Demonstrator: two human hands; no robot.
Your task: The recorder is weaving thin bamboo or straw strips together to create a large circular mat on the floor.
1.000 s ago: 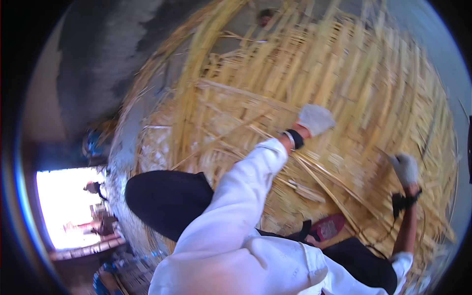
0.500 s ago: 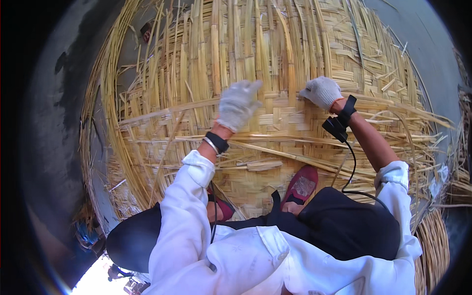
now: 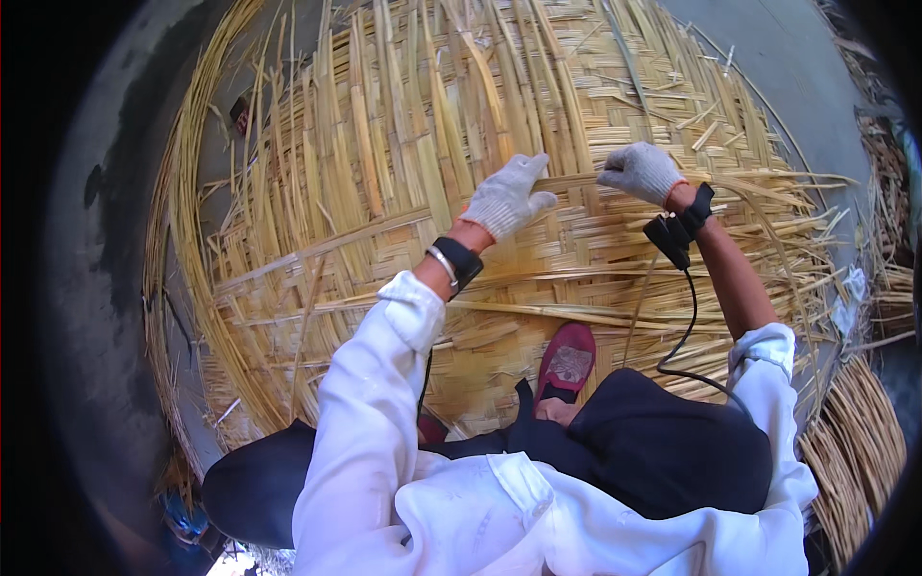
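The woven mat (image 3: 480, 389) of split, straw-coloured strips spreads over the floor in front of the person and under the feet. Near its middle, a cross strip (image 3: 384, 227) runs from the left side up to the hands, over the long strips (image 3: 365, 125), whose ends fan loose toward the top.

The left hand (image 3: 519, 195), in a pale knitted glove, is just above the mat at this line; its thumb and fingers stand apart, gripping nothing that shows. The right hand (image 3: 643, 175), gloved alike, is just beside it, its fingers curled together at the line of the cross strip; whether they pinch it, I cannot tell.

To work well here, the strip is probably best kept flat and under even tension, pressed snug with the spread left fingers while the right steadies it. Bending it sharply could split it, and raw edges could catch the glove knit.

Below the hands, loose strips (image 3: 538, 309) lie crosswise and could tangle with the work. A black cable (image 3: 691, 322) hangs from the device (image 3: 669, 240) at the right wrist, so it seems wise to keep it clear of the loose ends. A red shoe (image 3: 567, 360) rests on the mat; a cane bundle (image 3: 855, 451) lies at lower right, and grey floor (image 3: 797, 86) borders the mat.
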